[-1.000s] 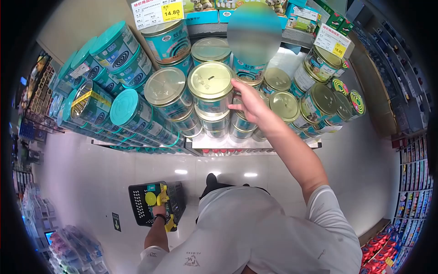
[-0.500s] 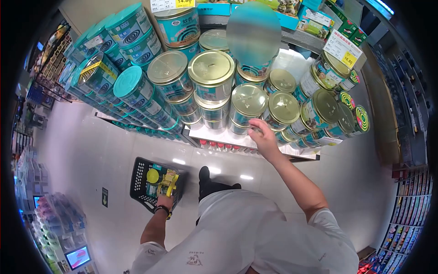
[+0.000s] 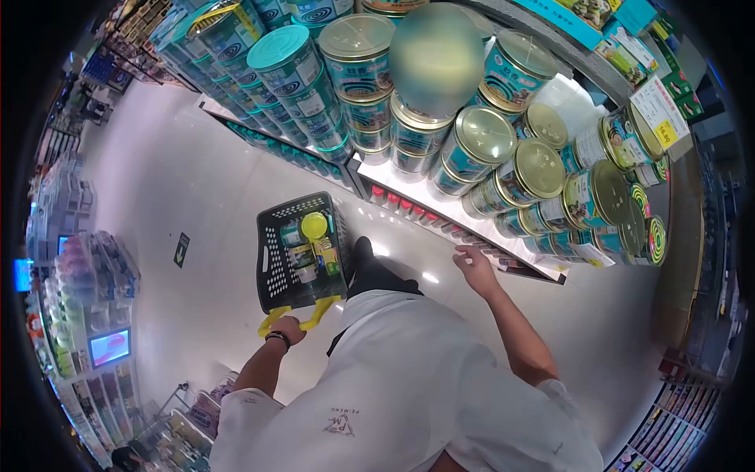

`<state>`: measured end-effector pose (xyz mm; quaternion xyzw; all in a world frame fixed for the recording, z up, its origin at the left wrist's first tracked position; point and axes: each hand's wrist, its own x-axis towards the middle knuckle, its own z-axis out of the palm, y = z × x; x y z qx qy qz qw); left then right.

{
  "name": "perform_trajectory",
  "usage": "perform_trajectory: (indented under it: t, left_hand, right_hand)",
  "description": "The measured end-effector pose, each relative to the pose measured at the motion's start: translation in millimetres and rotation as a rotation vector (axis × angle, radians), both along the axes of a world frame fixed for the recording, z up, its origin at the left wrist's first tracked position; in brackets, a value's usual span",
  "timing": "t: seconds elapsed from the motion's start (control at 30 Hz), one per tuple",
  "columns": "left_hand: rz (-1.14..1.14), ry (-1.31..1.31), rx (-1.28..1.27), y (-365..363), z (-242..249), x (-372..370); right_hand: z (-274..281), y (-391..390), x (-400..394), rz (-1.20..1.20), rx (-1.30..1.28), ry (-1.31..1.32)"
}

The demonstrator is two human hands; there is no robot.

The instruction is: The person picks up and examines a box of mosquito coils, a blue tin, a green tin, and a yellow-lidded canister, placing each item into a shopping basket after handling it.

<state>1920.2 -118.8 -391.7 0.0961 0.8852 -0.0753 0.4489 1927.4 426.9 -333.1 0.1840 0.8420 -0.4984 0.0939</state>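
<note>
Basket (image 3: 273, 263) in left hand (image 3: 291, 329), right hand (image 3: 475, 271) free nr shelf

Pale, shiny floor (image 3: 181, 173) all round. Person in white shirt (image 3: 393, 377) stands facing the shelf (image 3: 417, 193), which is loaded w/ stacked tins, gold-lidded tins (image 3: 538, 168) beside teal-lidded tins (image 3: 279, 47). Basket's black w/ perforated walls, on person's left, nr the dark shoe (image 3: 362, 248); can't tell if it's on the floor. Inside: several pkgs, incl. a container w/ yellow-green lid (image 3: 314, 226) & a yellow pkg (image 3: 326, 256). Left hand's closed round the yellow handle (image 3: 318, 311). Right hand's released, fingers loosely bent, holding nothing, just off the shelf's front edge. White-&-yellow price tag (image 3: 664, 122) by the gold lids at far R. Dark wristband (image 3: 277, 336) on left wrist.
</note>
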Motion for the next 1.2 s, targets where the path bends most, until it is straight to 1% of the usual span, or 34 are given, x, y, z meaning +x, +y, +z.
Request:
perform_trajectory:
  t: [0.03, 0.1, 0.17, 0.2, 0.27, 0.37, 0.5, 0.6, 0.63, 0.7, 0.77, 0.8, 0.83, 0.93, 1.0, 1.1, 1.13, 1.17, 1.2]
  left_hand:
    - [-0.038, -0.041, 0.003, -6, -3, 6]
    - [-0.032, -0.086, -0.012, -14, 0, 18]
    - [-0.086, -0.181, -0.052, -19, 1, 26]
    - [-0.081, -0.191, -0.053, -22, 1, 31]
    - [-0.076, -0.258, -0.076, -30, 4, 43]
    - [-0.112, -0.291, -0.123, -52, 1, 53]
    - [-0.074, -0.4, -0.161, -95, 6, 46]
    - [-0.066, -0.476, -0.229, -123, 1, 47]
    - [-0.068, -0.508, -0.264, -134, -2, 46]
    - [-0.096, -0.59, -0.32, -150, -21, 54]
    - [-0.021, -0.549, -0.272, -164, -25, 59]
    - [-0.004, -0.551, -0.263, -165, -28, 60]
    - [0.009, -0.564, -0.258, -166, -30, 61]
    - [0.011, -0.614, -0.235, -165, -26, 61]
    - [-0.009, -0.661, -0.248, -162, -31, 53]
    - [-0.06, -0.634, -0.229, -169, -40, 63]
    - [-0.065, -0.656, -0.251, -171, -45, 67]
    - [-0.084, -0.674, -0.268, -174, -52, 74]
    - [-0.039, -0.588, -0.218, -195, -78, 96]
  right_hand:
    - [-15, 4, 9, 0.016, 0.027, -0.078]
    - [-25, 5, 19, 0.043, 0.017, -0.054]
    - [-34, 6, 28, 0.058, 0.049, -0.231]
    - [-39, 6, 31, 0.063, 0.048, -0.241]
    - [-48, 0, 33, 0.084, 0.058, -0.339]
    - [-59, -11, 34, 0.115, 0.064, -0.409]
    - [-70, -24, 27, 0.194, 0.068, -0.469]
    - [-77, -35, 15, 0.203, 0.046, -0.478]
    - [-79, -39, 9, 0.171, 0.055, -0.484]
    - [-85, -57, -1, 0.155, 0.054, -0.498]
    - [-89, -69, -17, 0.176, 0.062, -0.516]
    - [-91, -77, -25, 0.219, 0.096, -0.505]
    - [-94, -84, -35, 0.232, 0.102, -0.505]
    - [-102, -102, -63, 0.367, 0.097, -0.493]
    - [-97, -113, -88, 0.344, 0.09, -0.471]
    - [-95, -126, -113, 0.274, 0.087, -0.433]
    - [-98, -128, -119, 0.242, 0.032, -0.431]
    - [-99, -126, -120, 0.197, -0.014, -0.424]
    - [-99, -126, -119, 0.212, 0.011, -0.419]
